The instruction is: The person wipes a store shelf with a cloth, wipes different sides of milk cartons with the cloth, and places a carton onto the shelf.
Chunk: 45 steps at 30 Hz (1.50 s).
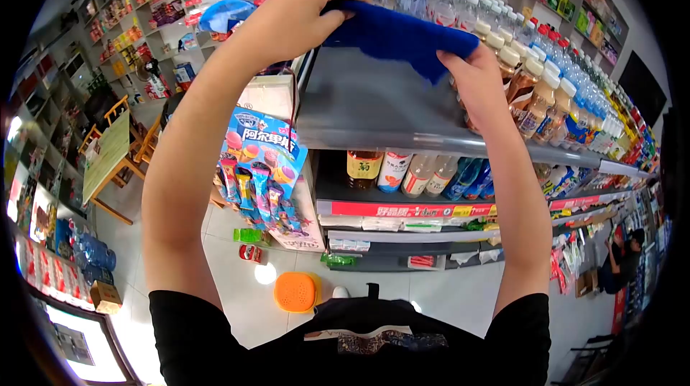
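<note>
Pale tiled shop floor (449,291) bears a dark grey metal shelf unit (359,102). On its top, right side: rows of capped plastic bottles (540,100). Over its top: blue fabric cloth (406,35), ends pinched by left hand (305,12) and right hand (474,78).

Blue cloth (402,32): one, at grey shelf (352,98). Hands (307,12): two, at shelf. Orange stool (296,292): one, before shelf.
</note>
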Each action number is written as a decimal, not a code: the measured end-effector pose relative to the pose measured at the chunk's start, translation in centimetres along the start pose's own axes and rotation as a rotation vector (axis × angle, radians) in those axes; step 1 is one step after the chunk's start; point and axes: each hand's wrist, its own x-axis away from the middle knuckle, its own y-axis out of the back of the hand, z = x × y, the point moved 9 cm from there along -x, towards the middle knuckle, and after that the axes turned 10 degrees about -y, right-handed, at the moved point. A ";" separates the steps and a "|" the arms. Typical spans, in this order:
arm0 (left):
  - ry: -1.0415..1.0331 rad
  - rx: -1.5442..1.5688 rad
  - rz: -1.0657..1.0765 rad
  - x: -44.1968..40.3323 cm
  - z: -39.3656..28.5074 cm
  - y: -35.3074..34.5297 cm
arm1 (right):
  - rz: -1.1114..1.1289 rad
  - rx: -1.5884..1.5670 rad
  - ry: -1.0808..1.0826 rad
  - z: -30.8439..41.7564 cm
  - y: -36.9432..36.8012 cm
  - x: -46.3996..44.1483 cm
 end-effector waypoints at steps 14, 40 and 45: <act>0.128 -0.084 0.608 10.6 -1.1 -11.9 | 0.782 0.841 0.148 -6.8 -12.9 1.3; 0.292 -0.097 0.609 9.9 -0.9 -12.7 | 0.777 0.928 0.223 -7.7 -15.9 -0.2; 0.284 -0.181 0.494 9.6 1.1 -14.0 | 0.853 1.123 0.172 -9.8 -18.3 -3.6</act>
